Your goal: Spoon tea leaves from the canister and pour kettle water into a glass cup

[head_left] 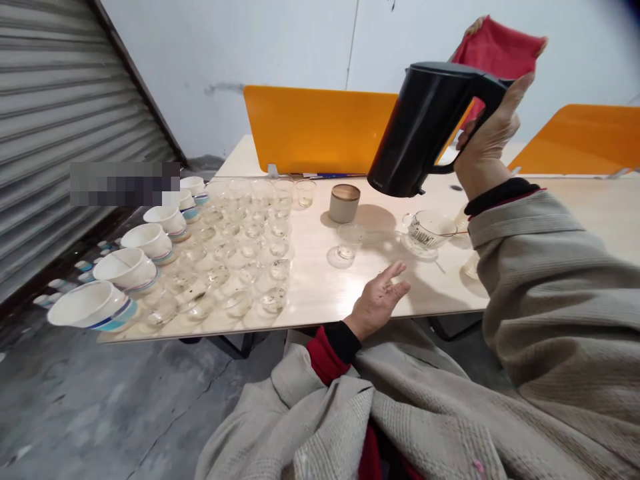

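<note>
My right hand [487,130] is wrapped round the handle of a black electric kettle [407,133], raised and tilted above the table. Fingers apart and palm bare, my left hand [377,300] hovers by the table's near edge. Beneath the kettle, toward the right, stands a glass cup with a handle [431,229] and printed lettering; a thin brown stick leans over its rim. A clear plastic cup [350,239] stands beyond my left hand. Behind it is a grey canister [343,208] with a wooden lid. My right sleeve partly hides another glass vessel [471,267].
Rows of clear cups [240,247] with dark bits in them cover the table's left part. White paper cups [145,240] with folded handles line its left edge. Orange dividers [320,127] stand at the back. Another person's hands hold a red cloth [500,50] behind the kettle.
</note>
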`<state>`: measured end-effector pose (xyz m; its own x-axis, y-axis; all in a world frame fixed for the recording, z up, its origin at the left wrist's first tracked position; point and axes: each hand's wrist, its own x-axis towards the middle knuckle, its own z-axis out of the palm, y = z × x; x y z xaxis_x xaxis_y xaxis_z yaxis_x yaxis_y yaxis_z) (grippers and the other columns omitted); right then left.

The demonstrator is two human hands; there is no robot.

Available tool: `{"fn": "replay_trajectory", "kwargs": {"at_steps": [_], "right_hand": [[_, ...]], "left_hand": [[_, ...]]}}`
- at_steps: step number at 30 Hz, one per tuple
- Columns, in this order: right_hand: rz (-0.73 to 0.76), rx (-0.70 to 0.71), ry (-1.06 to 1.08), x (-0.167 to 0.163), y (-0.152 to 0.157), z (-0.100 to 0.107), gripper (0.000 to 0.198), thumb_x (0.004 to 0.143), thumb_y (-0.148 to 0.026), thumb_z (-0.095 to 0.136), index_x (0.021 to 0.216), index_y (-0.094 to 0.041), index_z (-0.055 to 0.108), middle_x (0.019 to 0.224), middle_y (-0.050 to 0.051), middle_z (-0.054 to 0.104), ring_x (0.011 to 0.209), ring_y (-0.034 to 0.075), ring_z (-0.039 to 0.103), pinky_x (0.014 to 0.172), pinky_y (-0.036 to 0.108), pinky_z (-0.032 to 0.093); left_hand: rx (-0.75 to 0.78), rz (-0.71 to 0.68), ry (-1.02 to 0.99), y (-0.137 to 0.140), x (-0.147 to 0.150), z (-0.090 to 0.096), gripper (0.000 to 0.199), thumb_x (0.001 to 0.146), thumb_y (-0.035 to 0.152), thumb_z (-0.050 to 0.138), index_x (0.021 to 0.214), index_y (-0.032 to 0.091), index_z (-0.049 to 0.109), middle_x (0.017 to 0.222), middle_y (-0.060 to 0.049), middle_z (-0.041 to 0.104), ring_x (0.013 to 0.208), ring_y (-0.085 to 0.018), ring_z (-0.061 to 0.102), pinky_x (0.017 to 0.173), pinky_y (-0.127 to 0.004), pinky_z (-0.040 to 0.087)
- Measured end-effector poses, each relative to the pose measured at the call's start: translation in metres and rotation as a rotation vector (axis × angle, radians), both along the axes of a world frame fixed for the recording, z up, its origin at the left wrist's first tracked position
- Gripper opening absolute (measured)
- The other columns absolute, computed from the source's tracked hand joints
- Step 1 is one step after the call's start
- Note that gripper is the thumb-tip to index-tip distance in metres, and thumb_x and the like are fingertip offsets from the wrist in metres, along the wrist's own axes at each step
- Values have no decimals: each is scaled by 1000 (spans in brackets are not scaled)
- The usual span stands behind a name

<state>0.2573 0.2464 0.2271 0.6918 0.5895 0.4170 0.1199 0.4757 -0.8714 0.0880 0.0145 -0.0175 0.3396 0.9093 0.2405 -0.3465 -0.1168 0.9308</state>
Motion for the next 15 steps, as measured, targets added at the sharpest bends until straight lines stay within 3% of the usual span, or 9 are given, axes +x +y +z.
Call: {"fn": "replay_trajectory", "kwargs": {"at_steps": [5, 15], "right_hand": [[-30, -148, -18, -6, 21, -26, 53, 115, -54, -1, 79, -33, 31, 64, -10, 33, 49, 12, 29, 48, 28, 24], [-54, -250, -33, -12, 42, -61, 52, 117, -44, 4, 77, -32, 35, 61, -12, 34, 47, 11, 31, 45, 27, 23]], "left_hand": [[29, -20, 80, -1, -2, -2, 71, 101, 62, 67, 158, 22, 56, 159, -20, 61, 134, -33, 68, 119, -56, 50], [101, -54, 112, -5, -7, 6, 63, 103, 59, 64, 157, 26, 57, 153, -16, 66, 140, -32, 64, 119, -55, 52]]}}
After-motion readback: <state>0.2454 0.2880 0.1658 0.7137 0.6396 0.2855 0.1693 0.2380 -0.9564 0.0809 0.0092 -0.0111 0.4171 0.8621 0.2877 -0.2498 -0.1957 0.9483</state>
